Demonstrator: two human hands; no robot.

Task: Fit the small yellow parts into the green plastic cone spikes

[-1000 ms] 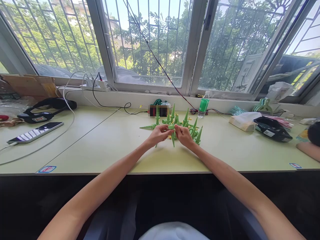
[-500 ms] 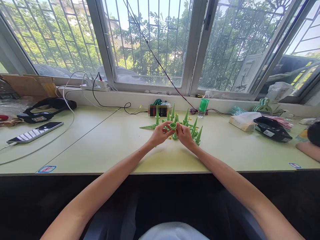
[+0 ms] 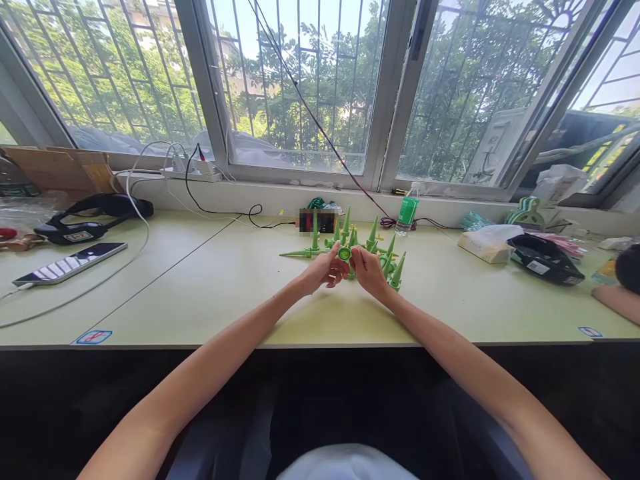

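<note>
Between my two hands is a green plastic piece with a round, hollow end (image 3: pixel 345 253) turned toward me. My left hand (image 3: pixel 324 269) is closed on its left side, the thumb along the rim and the fingers curled below. From the other side my right hand (image 3: pixel 367 268) pinches the same piece between thumb and fingers. Around and behind my hands stand several green plastic spikes (image 3: pixel 399 272), mostly pointing up. One spike (image 3: pixel 295 254) lies flat, its tip to the left. My hands hide part of the group.
A water bottle (image 3: pixel 408 212) stands behind the spikes. To the right are a tissue box (image 3: pixel 483 244), a black strapped device (image 3: pixel 545 259) and another person's arm (image 3: pixel 617 302). A phone (image 3: pixel 70 265), a black headset (image 3: pixel 93 219) and a white cable (image 3: pixel 143 247) lie left.
The green piece has tilted so its round opening faces me more directly. My left hand has turned and shifted slightly down; my right hand has barely moved.
</note>
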